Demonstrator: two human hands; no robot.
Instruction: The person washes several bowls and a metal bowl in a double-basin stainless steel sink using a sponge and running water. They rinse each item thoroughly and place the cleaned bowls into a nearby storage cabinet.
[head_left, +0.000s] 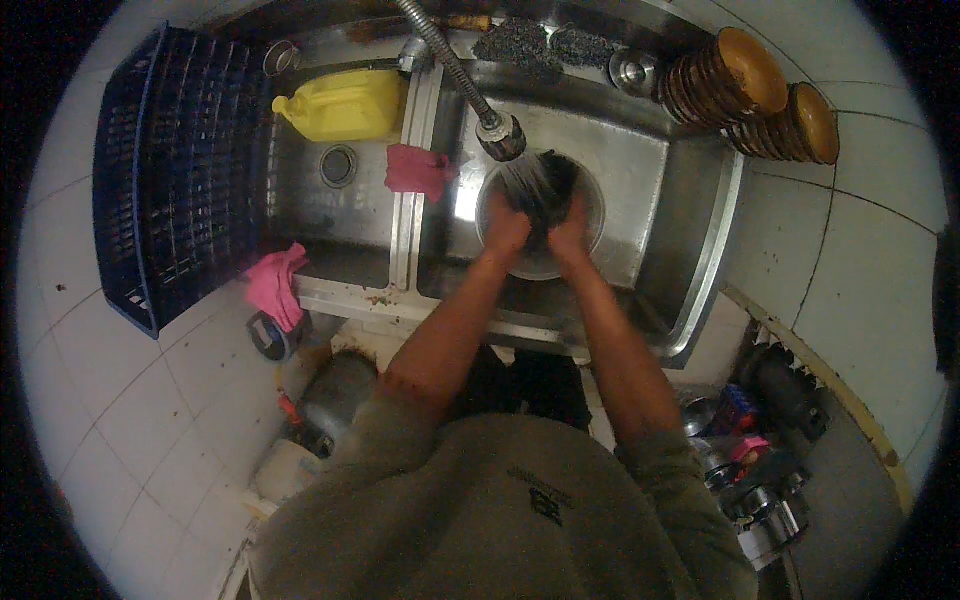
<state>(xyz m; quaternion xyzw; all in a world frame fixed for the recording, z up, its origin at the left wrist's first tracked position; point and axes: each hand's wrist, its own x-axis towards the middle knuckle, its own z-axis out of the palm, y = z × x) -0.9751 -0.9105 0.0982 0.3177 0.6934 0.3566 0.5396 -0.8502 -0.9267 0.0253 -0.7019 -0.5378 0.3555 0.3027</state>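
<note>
Water sprays from a faucet head on a flexible metal hose (501, 136) into a round metal bowl (600, 217) in the right basin of a steel double sink (645, 202). Both of my hands are inside the bowl's rim, at a dark, wet item (551, 184) whose kind I cannot make out. My left hand (508, 225) is on the item's left side, my right hand (568, 225) on its right. The fingers are blurred and partly hidden by the spray and the dark item, so their grip does not show.
A pink cloth (418, 171) lies over the sink divider, another (277, 285) at the left front rim. The left basin holds a yellow jug (345, 105), beside a blue plastic crate (146, 180). Stacked brown bowls (750, 71), a metal lid (632, 73) and dark scouring pads (514, 45) line the back.
</note>
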